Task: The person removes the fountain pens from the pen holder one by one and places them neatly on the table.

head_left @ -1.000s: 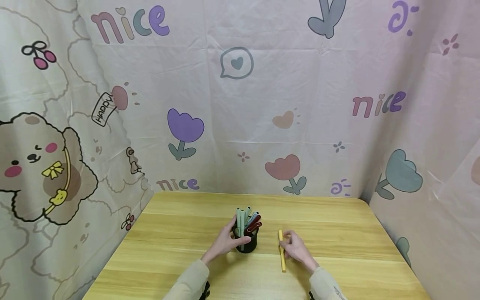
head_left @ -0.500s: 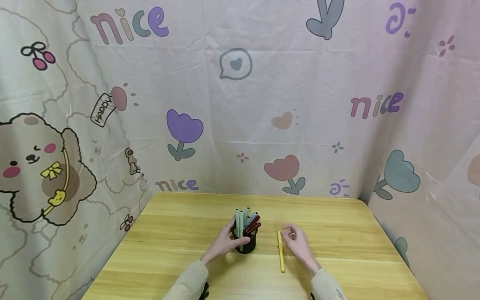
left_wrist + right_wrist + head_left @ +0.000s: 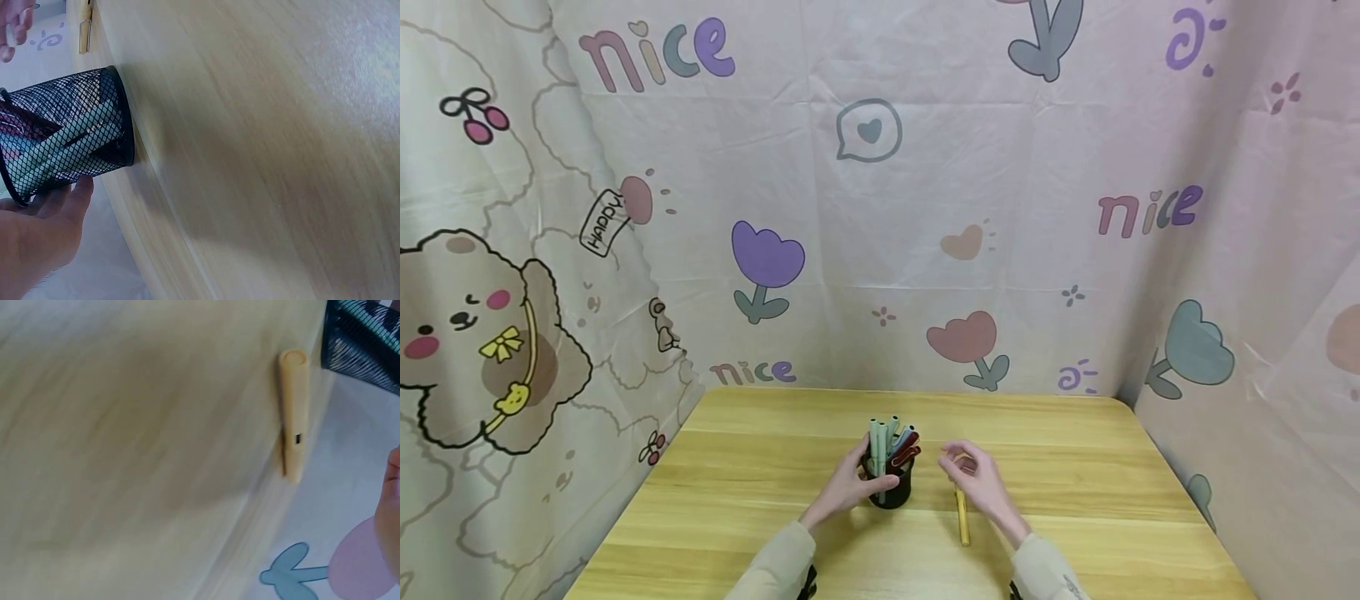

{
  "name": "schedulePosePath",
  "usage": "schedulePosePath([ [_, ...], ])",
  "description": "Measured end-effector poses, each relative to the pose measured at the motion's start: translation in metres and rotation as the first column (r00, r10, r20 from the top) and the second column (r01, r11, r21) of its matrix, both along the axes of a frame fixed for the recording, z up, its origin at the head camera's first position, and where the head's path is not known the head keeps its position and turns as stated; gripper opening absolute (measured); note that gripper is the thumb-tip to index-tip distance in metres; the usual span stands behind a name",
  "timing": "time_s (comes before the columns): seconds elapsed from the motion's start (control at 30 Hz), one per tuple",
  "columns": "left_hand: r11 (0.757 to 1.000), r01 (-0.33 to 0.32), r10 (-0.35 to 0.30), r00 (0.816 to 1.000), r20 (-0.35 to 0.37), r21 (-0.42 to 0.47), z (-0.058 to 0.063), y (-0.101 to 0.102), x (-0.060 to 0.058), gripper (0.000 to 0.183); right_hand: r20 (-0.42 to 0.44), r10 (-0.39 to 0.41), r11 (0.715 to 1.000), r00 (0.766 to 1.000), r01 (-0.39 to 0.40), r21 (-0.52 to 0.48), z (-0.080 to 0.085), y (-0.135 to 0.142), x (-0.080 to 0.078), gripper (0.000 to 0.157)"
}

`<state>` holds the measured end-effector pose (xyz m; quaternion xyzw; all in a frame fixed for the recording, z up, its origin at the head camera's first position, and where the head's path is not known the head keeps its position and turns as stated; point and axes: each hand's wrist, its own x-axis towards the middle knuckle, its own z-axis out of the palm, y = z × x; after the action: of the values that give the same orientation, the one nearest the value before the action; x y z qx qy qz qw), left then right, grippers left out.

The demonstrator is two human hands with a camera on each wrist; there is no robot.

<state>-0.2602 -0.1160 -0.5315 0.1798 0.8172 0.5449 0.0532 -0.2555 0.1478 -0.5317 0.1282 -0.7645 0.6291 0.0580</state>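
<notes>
My left hand (image 3: 844,490) grips a black mesh pen holder (image 3: 895,495), thumb across its front and fingers along its left side. Several pens stand in the holder: pale green pens (image 3: 878,442), a light blue one and dark red pens (image 3: 906,448). To the right, a yellow pen (image 3: 963,523) lies on the table, its far end hidden by my right hand (image 3: 983,483) in the head view. That hand is raised over it with loosely bent fingers and nothing visible in them. In the right wrist view the whole yellow pen (image 3: 296,412) shows.
The wooden table (image 3: 760,467) carries the holder and the yellow pen near its middle. Behind it and at both sides hangs a pale printed cloth (image 3: 865,217) that meets the table's back edge.
My right hand has let go of the yellow pen, lifted, and moved left and forward over its far end. The left hand stays on the pen holder.
</notes>
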Motion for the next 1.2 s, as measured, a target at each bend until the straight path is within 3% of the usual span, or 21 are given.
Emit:
schedulePosePath([
  [0.2,1.0,-0.004,0.003,1.0,0.002,0.003,0.001,0.001,-0.001,0.104,-0.054,0.096,0.995,0.994,-0.096,-0.003,0.006,-0.01,-0.002,0.037],
  [0.63,1.0,0.004,-0.004,1.0,-0.02,0.006,0.0,0.001,-0.002,0.102,-0.11,0.196,0.981,0.974,-0.196,0.016,0.009,-0.019,-0.007,0.032],
  [0.9,1.0,0.015,-0.015,1.0,-0.022,0.017,0.0,0.001,-0.001,0.1,-0.086,0.209,0.978,0.974,-0.205,0.046,0.008,-0.022,-0.009,0.031],
  [1.2,1.0,0.007,-0.006,1.0,-0.024,0.013,0.0,0.001,-0.001,0.1,-0.016,0.166,0.983,0.986,-0.164,0.076,0.013,-0.029,-0.01,0.027],
])
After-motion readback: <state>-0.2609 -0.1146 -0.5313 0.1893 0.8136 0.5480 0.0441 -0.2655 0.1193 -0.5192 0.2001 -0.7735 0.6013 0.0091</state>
